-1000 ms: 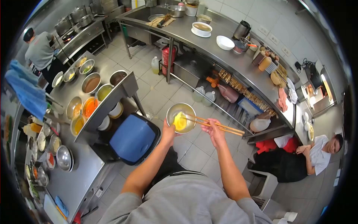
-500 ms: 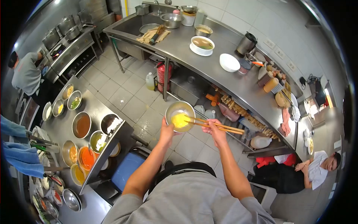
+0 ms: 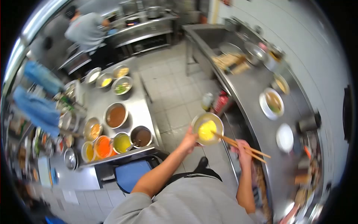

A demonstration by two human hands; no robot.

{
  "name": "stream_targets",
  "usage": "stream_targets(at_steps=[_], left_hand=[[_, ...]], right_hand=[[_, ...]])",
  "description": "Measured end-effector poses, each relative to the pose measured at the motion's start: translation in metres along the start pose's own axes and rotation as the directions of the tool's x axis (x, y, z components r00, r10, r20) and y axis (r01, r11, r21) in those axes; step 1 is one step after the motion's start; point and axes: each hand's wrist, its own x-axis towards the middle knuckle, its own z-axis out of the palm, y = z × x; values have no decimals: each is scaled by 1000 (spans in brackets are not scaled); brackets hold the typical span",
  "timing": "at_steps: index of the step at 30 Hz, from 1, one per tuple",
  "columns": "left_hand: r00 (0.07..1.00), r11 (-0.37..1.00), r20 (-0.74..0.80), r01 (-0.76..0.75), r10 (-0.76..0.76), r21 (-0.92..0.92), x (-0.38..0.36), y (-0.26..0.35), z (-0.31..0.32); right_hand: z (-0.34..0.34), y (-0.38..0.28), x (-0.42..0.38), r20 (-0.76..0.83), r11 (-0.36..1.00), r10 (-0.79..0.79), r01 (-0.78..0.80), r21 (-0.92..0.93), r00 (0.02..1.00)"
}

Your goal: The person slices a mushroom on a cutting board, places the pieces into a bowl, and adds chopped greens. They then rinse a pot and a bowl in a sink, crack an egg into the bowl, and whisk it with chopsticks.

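Note:
In front of my body my left hand (image 3: 190, 139) grips the rim and side of a metal bowl (image 3: 219, 125). Yellow beaten egg (image 3: 207, 130) lies in its bottom. My right hand (image 3: 243, 151) is closed around a pair of long wooden chopsticks (image 3: 257, 152), whose tips dip into the egg. Both hands are above the floor gap between two steel counters. The fingers of my left hand under the bowl are partly hidden.
Left, a steel counter (image 3: 140, 112) carries bowls of brown sauce (image 3: 116, 115), orange sauce (image 3: 103, 146) and chopped greens (image 3: 122, 87). A blue-seated chair (image 3: 132, 174) stands below. Right, another counter (image 3: 253, 93) bears a soup bowl (image 3: 273, 103) and a white bowl (image 3: 285, 137). A co-worker (image 3: 87, 31) stands at the stove.
My view has swung left, so the sauce counter and co-worker appear nearer the middle. The bowl and chopsticks stay in my hands, now further right in view.

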Motion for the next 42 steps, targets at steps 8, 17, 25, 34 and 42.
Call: stream_targets(at_steps=[8, 17, 25, 34, 42], left_hand=[[955, 980, -278, -146, 103, -137, 47, 96, -24], [561, 887, -774, -462, 294, 2, 55, 257, -215], [195, 802, -877, -526, 438, 283, 22, 327, -478], [269, 979, -946, -133, 183, 152, 35, 306, -627], [-123, 674, -662, 162, 739, 721, 25, 316, -670]], right_hand=[[-25, -49, 178, 97, 985, -68, 51, 166, 993], [59, -64, 318, 200, 992, -34, 8, 128, 979], [137, -70, 433, 174, 986, -27, -2, 167, 984], [191, -78, 552, 84, 988, -67, 54, 142, 994], [191, -144, 683, -165, 918, -323, 351, 185, 932]])
